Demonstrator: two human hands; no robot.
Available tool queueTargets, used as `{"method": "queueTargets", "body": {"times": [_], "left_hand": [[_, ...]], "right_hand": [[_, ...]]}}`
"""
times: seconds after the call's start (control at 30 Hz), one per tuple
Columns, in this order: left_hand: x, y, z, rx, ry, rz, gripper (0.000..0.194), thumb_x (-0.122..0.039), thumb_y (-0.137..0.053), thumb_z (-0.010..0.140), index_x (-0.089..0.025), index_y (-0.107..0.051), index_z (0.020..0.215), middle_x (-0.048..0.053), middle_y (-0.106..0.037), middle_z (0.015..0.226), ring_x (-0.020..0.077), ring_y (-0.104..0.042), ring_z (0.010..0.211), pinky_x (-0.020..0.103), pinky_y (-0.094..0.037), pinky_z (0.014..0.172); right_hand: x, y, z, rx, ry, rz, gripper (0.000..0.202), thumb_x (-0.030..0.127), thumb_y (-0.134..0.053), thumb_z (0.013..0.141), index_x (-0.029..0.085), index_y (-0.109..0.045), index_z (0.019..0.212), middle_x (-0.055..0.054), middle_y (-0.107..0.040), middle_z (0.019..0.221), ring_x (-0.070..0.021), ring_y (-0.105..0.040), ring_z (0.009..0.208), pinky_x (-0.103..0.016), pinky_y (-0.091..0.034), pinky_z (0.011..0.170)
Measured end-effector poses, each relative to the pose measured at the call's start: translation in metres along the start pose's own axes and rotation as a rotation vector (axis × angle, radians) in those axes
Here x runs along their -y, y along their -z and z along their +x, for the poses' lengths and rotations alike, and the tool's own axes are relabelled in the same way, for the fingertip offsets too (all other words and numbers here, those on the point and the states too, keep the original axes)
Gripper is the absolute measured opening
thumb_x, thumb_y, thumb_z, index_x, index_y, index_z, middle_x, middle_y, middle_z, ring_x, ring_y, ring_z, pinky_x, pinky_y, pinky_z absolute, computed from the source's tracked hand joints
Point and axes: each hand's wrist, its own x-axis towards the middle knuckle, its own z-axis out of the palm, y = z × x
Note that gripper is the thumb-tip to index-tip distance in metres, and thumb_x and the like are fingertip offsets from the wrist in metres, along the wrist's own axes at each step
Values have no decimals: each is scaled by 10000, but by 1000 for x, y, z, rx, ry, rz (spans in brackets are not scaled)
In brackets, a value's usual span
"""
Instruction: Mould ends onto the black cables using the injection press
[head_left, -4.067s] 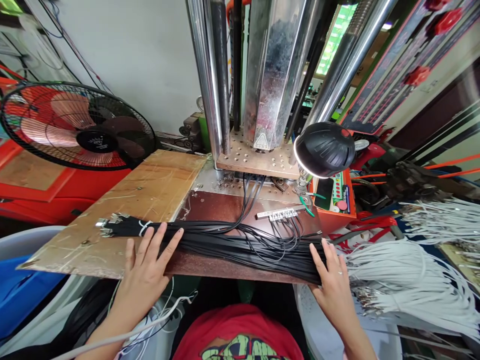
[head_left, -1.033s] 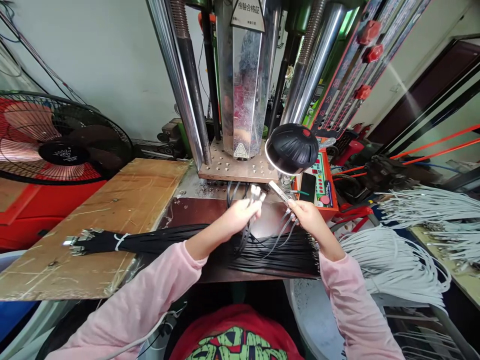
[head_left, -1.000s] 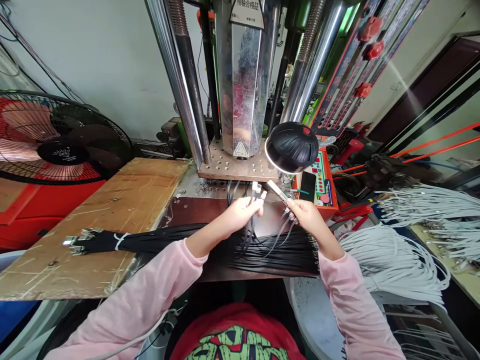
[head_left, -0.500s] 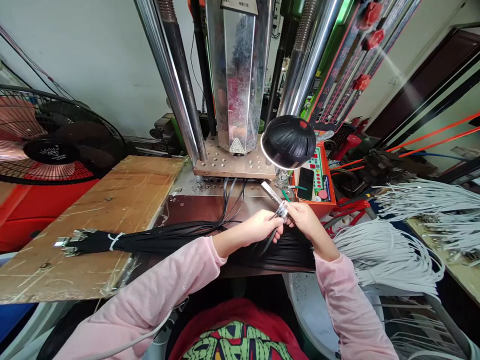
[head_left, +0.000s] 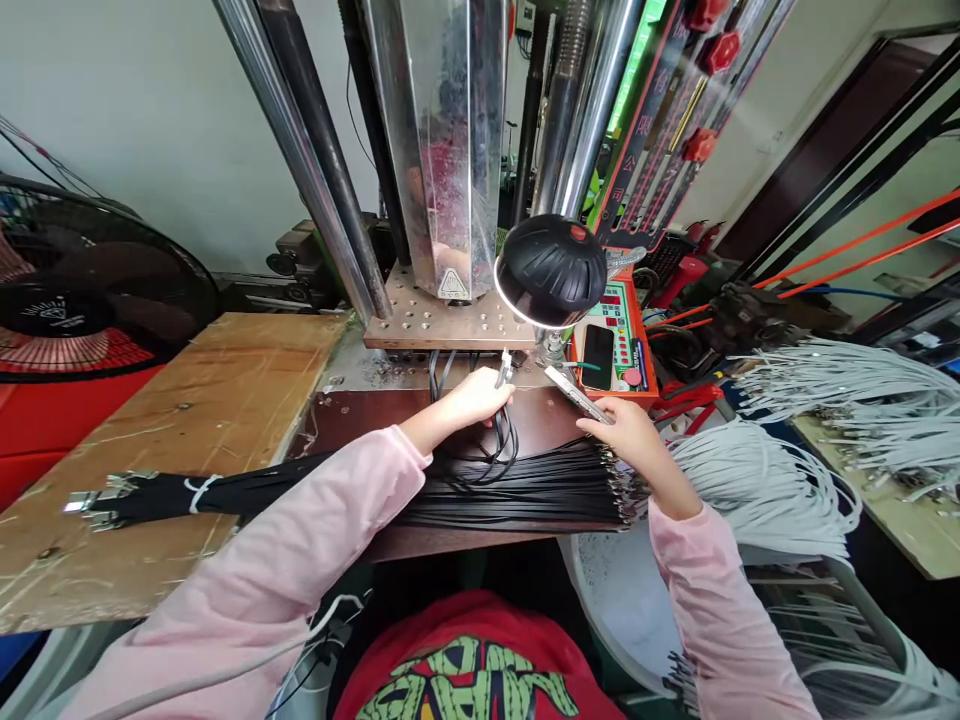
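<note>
The left hand [head_left: 486,396] pinches small connectors [head_left: 505,366] above the desk [head_left: 366,408], the right fingers [head_left: 602,415] close around a rigid metal bar [head_left: 577,394]; cables [head_left: 510,492] look limp (best gripped near their ends).

A triangular hand-warning sign [head_left: 453,285] marks the clear guard [head_left: 448,130]; the dark panel [head_left: 651,150] shows Chinese characters, including "限" and "公".

Place: factory workshop | columned metal press [head_left: 450,320] is standing just beyond the left fingers [head_left: 501,396] | keypad control box [head_left: 622,335] is sitting to their right | black cables [head_left: 540,492] are lying nearer the wearer, on the counter [head_left: 352,415] | white cables [head_left: 765,490] are lying heaped farther right
</note>
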Motion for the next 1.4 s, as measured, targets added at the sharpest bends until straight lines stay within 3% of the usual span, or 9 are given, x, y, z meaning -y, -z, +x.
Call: {"method": "queueTargets", "body": {"times": [0.2,0.4,0.57,0.63,0.7,0.87,1.03,1.23,1.4], "left_hand": [[0,2,19,-145,149,162,343,-423,-488,931,-112,-634,917,99,-712,767,196,-687,637,265,-511,620],[-26,9,-32,-214,-80,654,331,-361,-466,956,-94,-659,991,176,-720,992,279,-692,952,346,-513,841],[-32,-22,-52,102,-648,742,280,-72,-420,904,-190,-660,987,37,-732,994,160,-666,937,323,-442,999],[-22,-29,-45,159,-674,820,278,-33,-443,873,-186,-662,953,16,-738,931,153,-668,887,378,-385,1080],[-11,-27,-37,69,-547,951,266,-13,-431,875,-146,-662,884,46,-736,867,179,-675,842,457,-319,1135],[-7,-17,-32,-204,-336,1088,297,3,-378,910,-80,-663,883,129,-722,882,224,-671,874,482,-335,1109],[-17,-29,-52,81,-530,917,243,-84,-439,933,-142,-670,886,71,-711,892,197,-644,838,333,-462,830],[2,-21,-59,-82,-445,1033,195,-94,-507,896,-113,-674,797,130,-699,835,276,-591,914,431,-398,842],[5,-21,-53,-13,-751,860,241,-89,-448,930,-162,-668,998,82,-701,940,222,-577,1015,431,-335,955]], "right_hand": [[-17,12,-13,-21,20,-123,212,383,-668,804,233,-754,927,-4,-756,885,-211,-675,807,-297,-446,731],[-22,17,-21,-77,32,-129,184,336,-688,788,245,-760,931,4,-766,924,-214,-693,873,-300,-467,792],[-21,18,-18,-101,50,-111,196,348,-690,798,248,-755,953,4,-765,936,-207,-693,850,-294,-477,765],[-19,18,-18,-92,76,-127,193,340,-698,795,264,-749,965,16,-764,951,-201,-693,854,-294,-477,773],[-17,19,-20,-69,104,-169,198,339,-705,795,284,-741,982,27,-763,962,-199,-693,854,-296,-473,765],[-6,18,-19,-11,178,-332,202,335,-681,828,322,-735,1022,30,-753,1009,-217,-685,910,-303,-451,730],[9,6,0,83,318,-322,193,319,-686,845,291,-749,1025,-12,-704,1002,-199,-652,931,-291,-455,780],[19,-12,22,151,407,-261,220,291,-728,816,258,-764,1030,-30,-627,965,-177,-617,885,-281,-462,802],[11,-6,26,18,379,-176,200,317,-717,828,245,-769,1007,-28,-609,917,-179,-613,860,-293,-466,784]]}}
